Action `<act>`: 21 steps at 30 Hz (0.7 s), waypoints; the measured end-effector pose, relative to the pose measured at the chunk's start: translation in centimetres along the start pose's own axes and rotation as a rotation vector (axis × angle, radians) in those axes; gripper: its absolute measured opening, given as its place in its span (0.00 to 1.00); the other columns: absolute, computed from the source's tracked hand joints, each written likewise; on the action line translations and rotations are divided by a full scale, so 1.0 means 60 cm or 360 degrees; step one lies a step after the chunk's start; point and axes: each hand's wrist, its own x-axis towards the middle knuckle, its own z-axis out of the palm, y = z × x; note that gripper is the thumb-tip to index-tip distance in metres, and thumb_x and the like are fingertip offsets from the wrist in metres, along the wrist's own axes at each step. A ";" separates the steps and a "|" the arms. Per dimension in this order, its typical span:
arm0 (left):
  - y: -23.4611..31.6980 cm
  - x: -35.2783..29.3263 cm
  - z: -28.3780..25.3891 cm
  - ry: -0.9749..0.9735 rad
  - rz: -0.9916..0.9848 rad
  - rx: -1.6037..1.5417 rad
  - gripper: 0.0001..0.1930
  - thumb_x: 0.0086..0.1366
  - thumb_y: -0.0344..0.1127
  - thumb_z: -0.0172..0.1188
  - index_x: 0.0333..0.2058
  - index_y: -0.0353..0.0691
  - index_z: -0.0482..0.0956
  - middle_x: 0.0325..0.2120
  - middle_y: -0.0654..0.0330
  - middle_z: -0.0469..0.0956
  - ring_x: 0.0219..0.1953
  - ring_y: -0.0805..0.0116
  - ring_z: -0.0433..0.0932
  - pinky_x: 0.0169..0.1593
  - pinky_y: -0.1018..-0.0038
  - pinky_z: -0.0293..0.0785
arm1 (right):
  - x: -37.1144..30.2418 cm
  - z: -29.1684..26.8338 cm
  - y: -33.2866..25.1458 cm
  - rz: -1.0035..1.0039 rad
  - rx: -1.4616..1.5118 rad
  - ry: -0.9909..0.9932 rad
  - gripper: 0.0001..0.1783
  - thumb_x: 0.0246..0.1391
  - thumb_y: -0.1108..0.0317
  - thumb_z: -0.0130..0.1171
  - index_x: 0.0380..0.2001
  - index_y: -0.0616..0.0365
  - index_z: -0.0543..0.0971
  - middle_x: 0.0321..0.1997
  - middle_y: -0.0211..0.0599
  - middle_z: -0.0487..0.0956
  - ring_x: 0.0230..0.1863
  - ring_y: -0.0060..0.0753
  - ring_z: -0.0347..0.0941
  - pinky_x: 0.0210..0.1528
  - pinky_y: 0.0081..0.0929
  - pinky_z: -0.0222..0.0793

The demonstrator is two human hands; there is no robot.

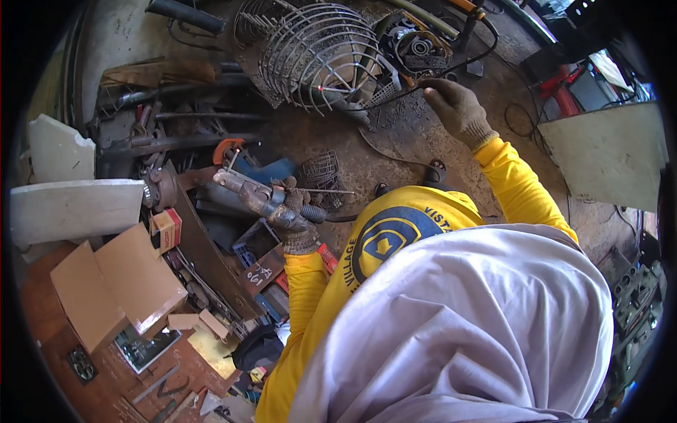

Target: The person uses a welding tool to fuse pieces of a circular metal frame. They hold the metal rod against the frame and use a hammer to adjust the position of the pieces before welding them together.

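Observation:
My left hand (299, 236), in a knitted work glove, is closed around what looks like a welding electrode holder (262, 200), a worn metal grip with a coiled spring and cable at its end. A thin rod (331, 191) sticks out beside it. My right hand (458, 113), also gloved, reaches forward with its thumb and fingers together by a dark cable. Whatever they pinch is too small to make out. Just left of those fingertips stands a rounded cage of bent metal rods (321, 49), with a small glowing red spot on one joint.
A machine part with a round bearing (421, 47) lies behind the cage. Metal bars and pipes (187, 144) are piled at the left. An open cardboard box (113, 285) sits on a cluttered brown table. A flat board (610, 151) leans at the right. Cables trail over the stained floor.

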 end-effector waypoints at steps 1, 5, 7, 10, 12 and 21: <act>-0.012 0.004 -0.018 -0.0038 0.0027 0.0035 0.23 0.58 0.15 0.66 0.45 0.51 0.71 0.41 0.59 0.76 0.27 0.70 0.75 0.32 0.67 0.83 | 0.000 0.001 0.002 -0.0038 -0.0047 -0.0043 0.21 0.66 0.53 0.60 0.55 0.53 0.82 0.52 0.48 0.84 0.54 0.48 0.81 0.56 0.39 0.75; -0.030 0.020 -0.030 -0.0108 0.0034 0.0037 0.22 0.62 0.16 0.64 0.46 0.53 0.71 0.43 0.61 0.76 0.29 0.69 0.75 0.32 0.68 0.80 | 0.034 0.013 0.012 -0.0370 -0.0385 0.0147 0.22 0.64 0.52 0.61 0.56 0.52 0.81 0.50 0.48 0.83 0.52 0.50 0.81 0.54 0.41 0.76; -0.010 -0.011 0.038 0.0032 -0.0023 0.0032 0.22 0.62 0.16 0.64 0.47 0.51 0.71 0.44 0.60 0.76 0.30 0.68 0.75 0.31 0.68 0.78 | 0.075 -0.015 -0.023 -0.0540 -0.0531 0.0414 0.23 0.64 0.51 0.61 0.56 0.50 0.81 0.48 0.47 0.83 0.50 0.51 0.81 0.52 0.43 0.77; -0.029 -0.004 0.005 0.0005 0.0014 -0.0050 0.22 0.63 0.17 0.63 0.51 0.50 0.71 0.46 0.57 0.76 0.31 0.66 0.76 0.33 0.66 0.79 | 0.173 -0.053 -0.052 -0.0811 -0.0996 0.0793 0.25 0.63 0.54 0.60 0.60 0.50 0.77 0.52 0.49 0.80 0.51 0.51 0.80 0.50 0.44 0.77; -0.033 0.001 -0.007 -0.0067 0.0036 0.0064 0.22 0.64 0.22 0.64 0.53 0.48 0.70 0.43 0.61 0.77 0.33 0.69 0.76 0.39 0.64 0.82 | 0.210 -0.083 -0.095 -0.0456 -0.1249 0.0546 0.25 0.62 0.58 0.58 0.62 0.51 0.76 0.61 0.51 0.76 0.59 0.53 0.77 0.55 0.45 0.76; -0.029 -0.036 0.000 0.0085 -0.0002 0.0331 0.18 0.65 0.25 0.65 0.51 0.49 0.71 0.40 0.63 0.77 0.34 0.69 0.76 0.42 0.63 0.83 | 0.365 -0.075 -0.019 -0.0309 -0.2098 -0.0811 0.17 0.68 0.66 0.53 0.55 0.51 0.84 0.60 0.45 0.81 0.61 0.44 0.78 0.60 0.38 0.76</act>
